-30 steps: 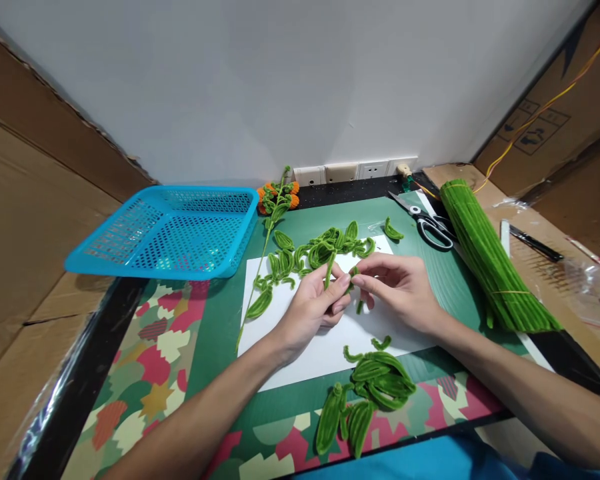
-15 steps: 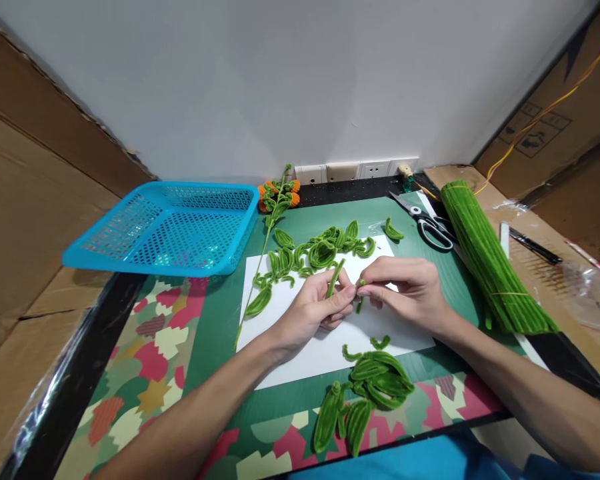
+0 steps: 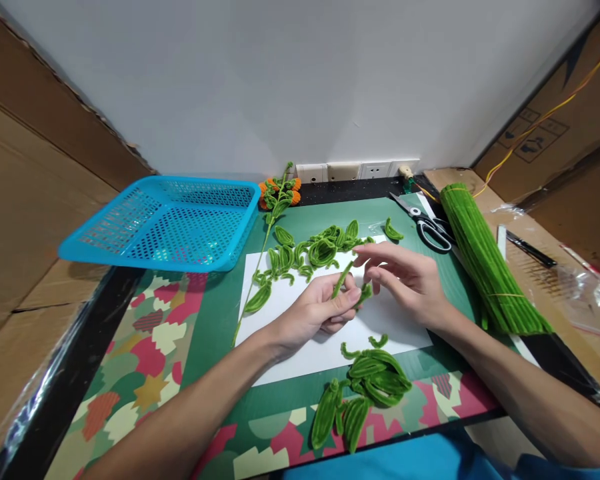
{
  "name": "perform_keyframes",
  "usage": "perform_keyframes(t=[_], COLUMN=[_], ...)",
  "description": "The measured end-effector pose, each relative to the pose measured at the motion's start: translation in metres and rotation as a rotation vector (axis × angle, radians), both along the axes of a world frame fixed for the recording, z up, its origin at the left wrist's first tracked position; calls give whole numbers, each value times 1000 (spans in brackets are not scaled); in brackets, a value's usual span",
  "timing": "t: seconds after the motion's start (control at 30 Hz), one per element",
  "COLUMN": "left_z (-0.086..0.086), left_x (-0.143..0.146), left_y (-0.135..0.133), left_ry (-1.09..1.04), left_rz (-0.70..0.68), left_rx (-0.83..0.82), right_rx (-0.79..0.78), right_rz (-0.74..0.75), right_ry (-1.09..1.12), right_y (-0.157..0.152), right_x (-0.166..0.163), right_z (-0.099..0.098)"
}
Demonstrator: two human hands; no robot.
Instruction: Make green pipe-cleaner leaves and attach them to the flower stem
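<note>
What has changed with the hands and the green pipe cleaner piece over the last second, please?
The right hand has opened its grip and drawn its fingers back from the green pipe cleaner piece, which it pinched before. The left hand keeps hold of the piece, now tilted more to the right. The blue basket, scissors and leaf piles stayed put.

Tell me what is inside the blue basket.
The blue basket shows only its own perforated mesh floor and walls; nothing lies on the part visible. Its near rim hides a thin strip of floor along the front edge, so that strip cannot be checked.
</note>
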State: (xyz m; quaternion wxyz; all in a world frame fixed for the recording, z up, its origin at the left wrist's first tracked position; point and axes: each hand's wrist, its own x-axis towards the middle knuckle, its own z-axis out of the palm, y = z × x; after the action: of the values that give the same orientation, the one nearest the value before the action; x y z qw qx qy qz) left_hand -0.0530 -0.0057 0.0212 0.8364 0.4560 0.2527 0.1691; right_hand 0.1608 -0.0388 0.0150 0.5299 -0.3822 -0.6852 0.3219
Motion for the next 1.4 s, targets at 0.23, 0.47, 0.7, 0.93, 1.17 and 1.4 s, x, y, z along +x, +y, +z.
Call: perform_keyframes(t=[0.23, 0.47, 0.7, 0.93, 1.17, 1.4], left_z=[5, 4, -4, -6, -6, -6], left_x=[1, 3, 5, 7, 5, 6], left_y=[0, -1, -2, -2, -2, -3], left_ry=[1, 10, 17, -10, -17, -27], left_rz=[-15, 0, 148, 184, 155, 174], left_rx=[-33, 19, 130, 135, 103, 115], right_rx=[456, 439, 386, 217, 201, 242], right_rz=[-180, -158, -155, -252, -259, -275], right_ry=[-410, -546, -459, -250, -219, -247], right_y=[5, 5, -3, -9, -12, -14], right_x=[5, 10, 0, -13, -19, -20], right_z=[-3, -3, 2, -2, -1, -2])
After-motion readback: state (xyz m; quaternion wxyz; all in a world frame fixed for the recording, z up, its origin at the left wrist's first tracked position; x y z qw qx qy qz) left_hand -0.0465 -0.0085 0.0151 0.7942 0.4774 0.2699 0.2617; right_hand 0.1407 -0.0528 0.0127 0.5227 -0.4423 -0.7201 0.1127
